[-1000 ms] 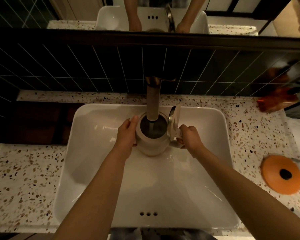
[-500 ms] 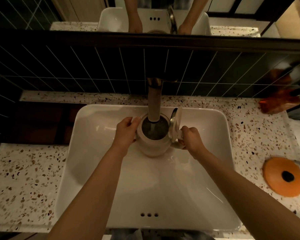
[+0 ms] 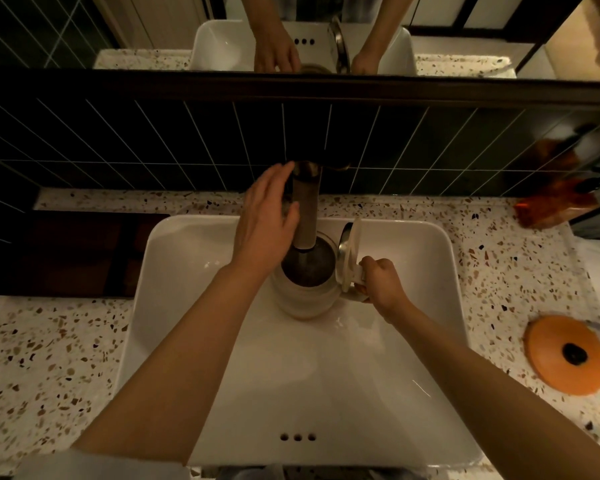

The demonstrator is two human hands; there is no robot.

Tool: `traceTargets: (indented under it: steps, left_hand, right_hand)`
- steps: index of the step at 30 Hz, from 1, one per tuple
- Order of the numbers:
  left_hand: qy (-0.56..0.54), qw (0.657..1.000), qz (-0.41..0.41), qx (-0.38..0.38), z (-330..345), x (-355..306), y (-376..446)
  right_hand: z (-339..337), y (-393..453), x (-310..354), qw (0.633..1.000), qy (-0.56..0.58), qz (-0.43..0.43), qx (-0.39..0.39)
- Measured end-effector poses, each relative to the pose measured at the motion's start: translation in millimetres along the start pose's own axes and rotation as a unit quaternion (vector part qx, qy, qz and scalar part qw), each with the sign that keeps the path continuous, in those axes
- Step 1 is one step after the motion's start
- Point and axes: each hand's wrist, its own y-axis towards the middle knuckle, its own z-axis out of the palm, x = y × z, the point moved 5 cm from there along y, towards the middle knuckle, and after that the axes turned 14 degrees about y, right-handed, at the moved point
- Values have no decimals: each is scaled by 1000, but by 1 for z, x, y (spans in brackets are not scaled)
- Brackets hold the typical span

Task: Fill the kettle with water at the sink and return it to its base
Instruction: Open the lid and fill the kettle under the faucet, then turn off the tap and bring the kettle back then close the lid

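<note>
A cream kettle [image 3: 302, 299] stands in the white sink [image 3: 413, 341] under the brass tap spout [image 3: 305, 213], its lid [image 3: 350, 254] flipped up on the right. Inside it looks dark; whether water is running I cannot tell. My right hand [image 3: 381, 284] grips the kettle's handle at its right side. My left hand [image 3: 265, 223] is off the kettle, fingers spread, raised beside the tap with fingertips near the spout's top by the wall. The round orange kettle base [image 3: 567, 355] lies on the counter at the right.
Speckled terrazzo counter [image 3: 49, 368] surrounds the sink. Dark tiled wall [image 3: 153, 143] and a mirror [image 3: 465, 32] rise behind the tap. An orange-brown packet [image 3: 551, 206] sits at the back right. A dark recess [image 3: 73, 254] lies left of the sink.
My left hand has let go of the kettle's left side and moved up to the tap. The right hand still holds the handle; the kettle has stayed put.
</note>
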Motion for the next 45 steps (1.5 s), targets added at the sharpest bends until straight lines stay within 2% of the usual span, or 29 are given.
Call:
traceTargets:
  steps: [3, 5, 10, 14, 24, 31, 35, 40, 42, 45]
  left_hand:
    - [58, 996, 71, 12, 0, -16, 12]
    - [78, 992, 96, 33, 3, -19, 17]
    - [113, 984, 134, 30, 2, -20, 20]
    - [113, 983, 137, 55, 6, -24, 15]
    - [124, 985, 106, 54, 10, -24, 11]
    - [157, 980, 108, 64, 10, -22, 11]
    - [220, 962, 144, 78, 16, -24, 7]
    - [121, 981, 116, 101, 19, -26, 3]
    - [46, 993, 87, 64, 14, -18, 0]
    - [-110, 992, -59, -32, 6, 14, -16]
  right_hand:
    - [2, 0, 1, 1000, -1, -4, -2]
    - [2, 1, 1, 1000, -5, -8, -5]
    - [1, 2, -1, 1000, 1, -5, -4]
    - [0, 4, -3, 1000, 10, -1, -8]
    - [1, 5, -3, 1000, -4, -1, -9]
    - [3, 4, -3, 1000, -11, -7, -11]
    - [3, 3, -3, 1000, -17, -9, -12]
    - [5, -1, 0, 1000, -23, -12, -15]
    - [5, -2, 1, 1000, -21, -9, -15]
    - [4, -2, 0, 1000, -12, -4, -15]
